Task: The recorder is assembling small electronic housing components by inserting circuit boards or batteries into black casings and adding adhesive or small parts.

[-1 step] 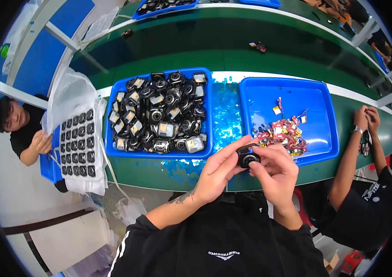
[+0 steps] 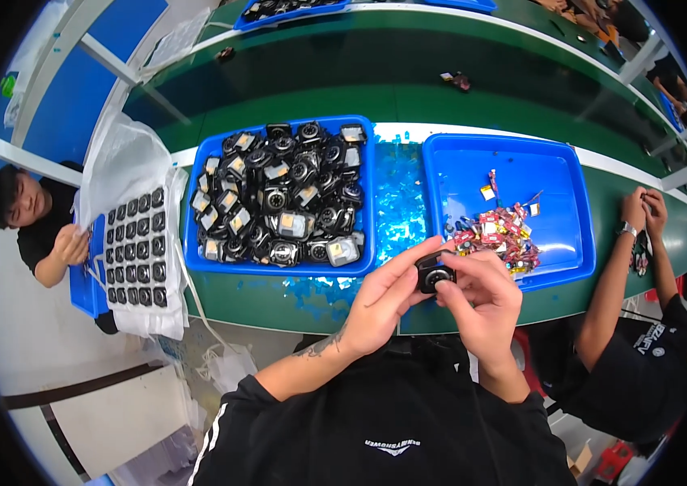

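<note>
In front of my chest, both hands hold one small black smartwatch case (image 2: 436,275), its round back facing me. My left hand (image 2: 384,296) pinches its left side between thumb and fingers. On the other side my right hand (image 2: 486,301) grips it, with the thumb at the lower edge and fingertips on top. Behind the left hand stands a blue tray (image 2: 370,194) heaped with black watch cases, some with pale rectangular parts showing. Past the right hand, a second blue tray (image 2: 550,162) contains a pile of small red, yellow and silver parts (image 2: 499,235).
Scraps of shiny blue film (image 2: 400,202) litter the green bench (image 2: 278,298) between the trays. At left, a white sheet (image 2: 167,312) bears rows of watch cases beside a person (image 2: 36,211). Another person's hands (image 2: 643,212) work at right. Small parts (image 2: 458,80) lie on the far bench.
The watch case has tipped slightly in my fingers, so its round back shows a little differently. Both hands keep their grip and place.
</note>
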Available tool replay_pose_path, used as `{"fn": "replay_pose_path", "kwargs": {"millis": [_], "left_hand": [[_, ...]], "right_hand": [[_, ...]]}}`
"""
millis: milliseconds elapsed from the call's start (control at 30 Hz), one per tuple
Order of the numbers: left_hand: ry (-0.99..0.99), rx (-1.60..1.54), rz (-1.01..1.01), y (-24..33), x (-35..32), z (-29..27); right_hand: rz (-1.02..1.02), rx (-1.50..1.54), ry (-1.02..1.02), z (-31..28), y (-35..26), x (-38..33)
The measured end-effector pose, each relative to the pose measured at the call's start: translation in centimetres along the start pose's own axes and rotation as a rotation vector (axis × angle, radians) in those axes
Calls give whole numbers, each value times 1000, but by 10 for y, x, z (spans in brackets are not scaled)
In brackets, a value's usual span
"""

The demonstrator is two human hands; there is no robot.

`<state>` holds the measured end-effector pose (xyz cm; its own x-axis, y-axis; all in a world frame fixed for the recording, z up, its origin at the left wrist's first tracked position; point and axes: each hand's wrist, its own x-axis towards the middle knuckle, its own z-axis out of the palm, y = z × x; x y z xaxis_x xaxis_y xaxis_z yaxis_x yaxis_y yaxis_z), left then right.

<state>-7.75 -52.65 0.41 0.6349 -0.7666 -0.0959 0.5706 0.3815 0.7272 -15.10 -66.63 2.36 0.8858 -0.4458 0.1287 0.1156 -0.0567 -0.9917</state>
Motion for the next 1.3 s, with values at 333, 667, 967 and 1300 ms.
{"fn": "replay_pose_path", "kwargs": {"millis": [333,667,967,1300], "left_hand": [[-19,214,60,8,-10,-3],[108,-10,-138,3,-14,-11],[-4,-196,-457,5,-16,-14],[-12,1321,763,4,-28,-22]], "right_hand": [[-46,-58,12,14,0,0],[-189,-302,-100,5,17,-3],[-279,-234,-363,-25,14,2],[-303,-69,-288,-9,10,-5]]}}
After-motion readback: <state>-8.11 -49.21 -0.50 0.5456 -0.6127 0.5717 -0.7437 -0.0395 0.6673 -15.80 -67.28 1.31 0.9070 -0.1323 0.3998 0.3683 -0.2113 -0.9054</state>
